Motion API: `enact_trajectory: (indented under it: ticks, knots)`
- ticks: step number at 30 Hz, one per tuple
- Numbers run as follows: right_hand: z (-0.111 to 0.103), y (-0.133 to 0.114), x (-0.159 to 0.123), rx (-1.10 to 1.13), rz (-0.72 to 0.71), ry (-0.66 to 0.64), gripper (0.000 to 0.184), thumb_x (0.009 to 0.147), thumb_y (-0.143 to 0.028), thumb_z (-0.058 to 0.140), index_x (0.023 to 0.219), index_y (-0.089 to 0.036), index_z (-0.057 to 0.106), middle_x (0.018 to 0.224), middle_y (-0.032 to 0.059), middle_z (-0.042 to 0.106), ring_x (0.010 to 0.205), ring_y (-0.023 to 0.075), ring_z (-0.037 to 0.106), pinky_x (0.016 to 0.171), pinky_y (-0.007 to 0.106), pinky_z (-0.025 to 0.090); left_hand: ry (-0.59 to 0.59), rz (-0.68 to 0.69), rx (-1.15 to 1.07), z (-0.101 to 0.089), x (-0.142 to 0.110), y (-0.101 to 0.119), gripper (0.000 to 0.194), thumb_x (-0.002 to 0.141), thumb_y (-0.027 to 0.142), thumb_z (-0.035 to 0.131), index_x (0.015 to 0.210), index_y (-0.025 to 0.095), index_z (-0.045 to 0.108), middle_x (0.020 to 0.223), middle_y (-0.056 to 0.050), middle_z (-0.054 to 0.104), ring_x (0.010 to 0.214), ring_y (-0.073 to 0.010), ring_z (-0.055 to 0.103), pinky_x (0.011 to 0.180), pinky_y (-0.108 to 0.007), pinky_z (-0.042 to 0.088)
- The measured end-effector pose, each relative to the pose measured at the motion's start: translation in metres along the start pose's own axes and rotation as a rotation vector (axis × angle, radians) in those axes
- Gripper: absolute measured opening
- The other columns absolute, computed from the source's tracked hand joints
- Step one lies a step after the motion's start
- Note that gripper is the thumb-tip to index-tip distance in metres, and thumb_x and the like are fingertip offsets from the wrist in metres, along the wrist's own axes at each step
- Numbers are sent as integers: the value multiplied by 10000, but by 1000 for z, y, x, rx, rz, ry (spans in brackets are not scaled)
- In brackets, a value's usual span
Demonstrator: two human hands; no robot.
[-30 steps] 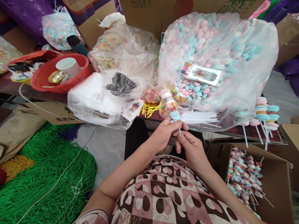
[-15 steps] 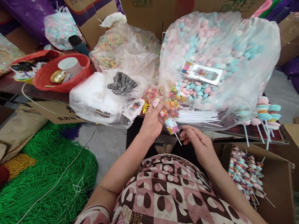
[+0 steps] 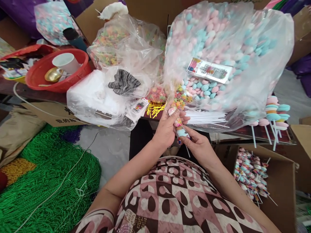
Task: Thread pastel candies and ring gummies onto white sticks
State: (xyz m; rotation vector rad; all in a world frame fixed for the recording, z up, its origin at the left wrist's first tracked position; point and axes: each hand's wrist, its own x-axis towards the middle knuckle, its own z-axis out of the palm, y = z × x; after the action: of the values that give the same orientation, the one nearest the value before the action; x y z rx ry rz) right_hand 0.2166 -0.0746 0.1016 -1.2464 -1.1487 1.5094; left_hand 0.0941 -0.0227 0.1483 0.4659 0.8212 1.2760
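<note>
My left hand (image 3: 166,129) is closed around the upper part of a wrapped candy lollipop (image 3: 180,128), with its pink, coloured and blue pieces showing between both hands. My right hand (image 3: 199,147) pinches the lollipop's lower end, where the white stick (image 3: 188,151) pokes out below the fingers. Both hands are in front of my patterned lap, just below the table edge. Right above them lie a big clear bag of pink and blue candies (image 3: 225,61), a bundle of white sticks (image 3: 206,119) and gold twist ties (image 3: 155,109).
A cardboard box with finished lollipops (image 3: 251,176) stands at the right. Bare lollipops (image 3: 273,111) stick up at the table's right edge. A red basket with a cup (image 3: 58,69), bags of coloured candy rings (image 3: 121,48) and white plastic sit at the left. Green bead strings (image 3: 48,181) fill the floor left.
The left hand drew the lollipop back from the table toward my lap. The right hand, open half a second ago, closed on the lollipop's lower end.
</note>
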Motion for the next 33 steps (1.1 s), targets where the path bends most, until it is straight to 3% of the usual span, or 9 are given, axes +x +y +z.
enact_trajectory:
  ticks: [3, 8, 12, 18, 20, 23, 27, 30, 33]
  knots:
    - [1, -4, -3, 75, 37, -25, 485, 751, -375, 734, 1208, -219, 691, 844, 0, 706, 653, 127, 575, 695, 305, 515, 6, 23, 14, -1, 4, 3, 318, 800, 256, 698, 1098, 253, 587, 776, 36, 667, 681, -116, 681, 682, -234, 522]
    - [8, -8, -7, 154, 67, 2, 334, 716, -382, 776, 1000, -209, 752, 791, 3, 698, 637, 121, 568, 647, 287, 502, 17, 49, 31, -1, 5, -4, 210, 793, 325, 702, 898, 202, 570, 673, 46, 612, 605, -111, 656, 675, -251, 531]
    - [16, -8, -6, 251, 40, 49, 319, 678, -340, 807, 960, -217, 722, 835, 0, 710, 702, 122, 606, 669, 264, 523, 12, 82, 66, 0, 1, -10, 219, 796, 343, 693, 896, 208, 552, 668, 52, 590, 551, -97, 624, 580, -214, 498]
    - [26, -6, 4, 422, 86, 127, 366, 613, -324, 848, 896, -211, 645, 799, -22, 687, 558, 93, 563, 488, 226, 500, 56, 110, 95, 0, 1, -13, 208, 825, 356, 654, 920, 232, 518, 624, 79, 540, 452, -52, 515, 528, -184, 453]
    - [25, -7, 4, 409, 114, 102, 335, 627, -347, 841, 844, -198, 633, 768, -23, 680, 528, 85, 555, 490, 228, 501, 82, 105, 59, 0, 2, -12, 220, 815, 345, 664, 911, 233, 501, 599, 85, 518, 429, -49, 487, 495, -177, 421]
    - [19, -7, -2, 347, 105, 43, 336, 727, -400, 774, 973, -207, 650, 762, -19, 678, 581, 107, 606, 572, 256, 538, 118, 119, -3, -1, 5, -7, 225, 797, 309, 680, 889, 229, 490, 580, 89, 497, 399, -51, 450, 449, -185, 382]
    - [11, -5, -14, 170, -95, 74, 309, 854, -350, 656, 1141, -247, 607, 862, -6, 685, 709, 130, 657, 698, 295, 559, 188, 70, -92, -6, 13, 0, 231, 787, 277, 689, 808, 215, 468, 562, 92, 466, 379, -45, 408, 420, -192, 349]
    - [9, -5, -18, -156, -359, 136, 233, 877, -252, 612, 1110, -245, 625, 981, 27, 681, 807, 143, 651, 763, 307, 544, 202, 18, -133, -7, 15, 1, 242, 784, 251, 692, 763, 206, 455, 546, 93, 445, 378, -39, 398, 411, -185, 333]
    - [7, -6, -15, -503, -571, 193, 199, 880, -157, 561, 1048, -226, 645, 958, 38, 685, 807, 147, 641, 739, 288, 531, 200, 11, -130, -5, 12, -1, 235, 778, 256, 696, 781, 207, 466, 559, 90, 463, 383, -40, 410, 411, -181, 340]
